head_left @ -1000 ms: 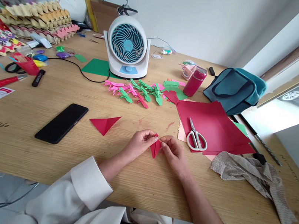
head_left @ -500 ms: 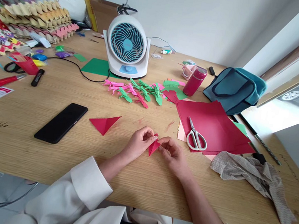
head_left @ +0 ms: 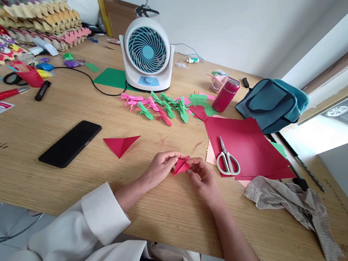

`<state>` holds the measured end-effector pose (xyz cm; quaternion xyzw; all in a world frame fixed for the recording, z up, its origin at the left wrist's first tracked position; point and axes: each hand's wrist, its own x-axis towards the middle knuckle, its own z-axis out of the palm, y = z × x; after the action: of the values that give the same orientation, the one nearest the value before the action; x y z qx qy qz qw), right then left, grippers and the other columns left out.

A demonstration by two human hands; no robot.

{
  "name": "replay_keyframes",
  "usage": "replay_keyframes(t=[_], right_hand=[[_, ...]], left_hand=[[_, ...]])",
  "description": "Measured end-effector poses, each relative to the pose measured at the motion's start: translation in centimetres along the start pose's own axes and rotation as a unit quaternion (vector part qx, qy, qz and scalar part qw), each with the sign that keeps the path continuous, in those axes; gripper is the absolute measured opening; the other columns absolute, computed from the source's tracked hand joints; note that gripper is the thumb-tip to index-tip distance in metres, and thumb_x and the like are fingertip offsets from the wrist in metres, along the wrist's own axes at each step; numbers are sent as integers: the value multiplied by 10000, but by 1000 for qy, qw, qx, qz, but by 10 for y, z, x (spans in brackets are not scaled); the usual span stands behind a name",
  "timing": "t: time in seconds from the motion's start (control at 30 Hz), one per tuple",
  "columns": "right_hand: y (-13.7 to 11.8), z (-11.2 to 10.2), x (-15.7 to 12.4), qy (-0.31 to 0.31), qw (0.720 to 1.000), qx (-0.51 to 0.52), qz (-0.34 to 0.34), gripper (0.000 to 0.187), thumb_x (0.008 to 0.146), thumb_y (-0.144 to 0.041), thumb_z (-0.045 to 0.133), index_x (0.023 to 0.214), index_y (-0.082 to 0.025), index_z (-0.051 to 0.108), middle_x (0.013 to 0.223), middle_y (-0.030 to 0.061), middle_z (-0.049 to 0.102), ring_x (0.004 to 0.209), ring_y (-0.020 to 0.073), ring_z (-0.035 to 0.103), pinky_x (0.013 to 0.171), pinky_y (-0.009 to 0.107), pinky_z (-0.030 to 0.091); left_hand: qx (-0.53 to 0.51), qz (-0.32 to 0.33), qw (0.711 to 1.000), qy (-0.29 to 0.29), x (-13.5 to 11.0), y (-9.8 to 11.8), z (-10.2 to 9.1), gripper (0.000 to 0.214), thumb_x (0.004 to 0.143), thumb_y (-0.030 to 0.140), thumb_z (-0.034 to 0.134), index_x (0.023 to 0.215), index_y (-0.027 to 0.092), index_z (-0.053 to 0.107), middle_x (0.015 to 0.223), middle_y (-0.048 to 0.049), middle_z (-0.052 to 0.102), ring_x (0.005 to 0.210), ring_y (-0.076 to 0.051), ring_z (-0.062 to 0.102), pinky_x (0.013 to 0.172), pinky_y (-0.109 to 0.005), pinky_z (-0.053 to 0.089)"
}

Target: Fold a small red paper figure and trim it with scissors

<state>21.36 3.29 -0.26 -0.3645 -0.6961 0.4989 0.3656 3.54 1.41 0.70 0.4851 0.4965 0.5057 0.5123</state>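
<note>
My left hand [head_left: 159, 166] and my right hand [head_left: 203, 177] both pinch a small folded red paper piece [head_left: 182, 165] just above the wooden table [head_left: 40, 171]. The fingertips of both hands close on its edges. A folded red paper triangle [head_left: 120, 144] lies flat to the left of my hands. A stack of red paper sheets [head_left: 249, 148] lies to the right with white-handled scissors [head_left: 228, 159] on top.
A black phone [head_left: 70, 143] lies at the left. Folded pink and green paper figures [head_left: 161, 107] sit behind my hands, before a white desk fan [head_left: 146, 54]. A red bottle [head_left: 226, 95], a teal bag [head_left: 272, 104], a grey cloth [head_left: 299, 208] and craft clutter surround them.
The red paper piece has been turned from pointing down to lying more sideways between my fingers. My hands stayed in about the same place.
</note>
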Motion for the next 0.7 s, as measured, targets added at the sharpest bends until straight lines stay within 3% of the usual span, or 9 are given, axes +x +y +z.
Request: replay_keyframes(t=[0.17, 0.4, 0.57, 0.7], right_hand=[[-2, -3, 0, 0, 1000, 16, -2, 180, 925, -345, 571, 1078, -250, 563, 958, 36, 624, 844, 194, 595, 776, 345, 490], [-1, -4, 0, -2, 1000, 14, -5, 257, 914, -367, 596, 1137, -250, 544, 991, 47, 633, 877, 206, 609, 808, 363, 490], [1, -6, 0, -2, 1000, 18, -15, 262, 922, -385, 589, 1141, -248, 549, 970, 43, 624, 848, 198, 599, 783, 350, 487], [-1, -6, 0, -3, 1000, 20, -16, 261, 924, -390, 586, 1135, -242, 551, 985, 48, 626, 860, 200, 603, 797, 355, 490]], left_hand=[[-38, -23, 999, -27, -2, 4, 1, 370, 794, 194, 473, 1057, 132, 727, 1014, -81, 738, 788, -162, 637, 578, -207, 482], [-21, -17, 999, -21, -3, 5, 3, 386, 774, 168, 490, 1081, 123, 719, 936, -60, 733, 601, -97, 547, 549, -203, 468], [-24, -16, 999, -25, -3, 5, 2, 389, 794, 203, 491, 1101, 129, 719, 1039, -76, 728, 683, -119, 597, 563, -204, 485], [-13, -10, 999, -32, -2, 3, 2, 416, 780, 177, 485, 1127, 125, 707, 978, -63, 734, 613, -95, 555, 562, -203, 474]])
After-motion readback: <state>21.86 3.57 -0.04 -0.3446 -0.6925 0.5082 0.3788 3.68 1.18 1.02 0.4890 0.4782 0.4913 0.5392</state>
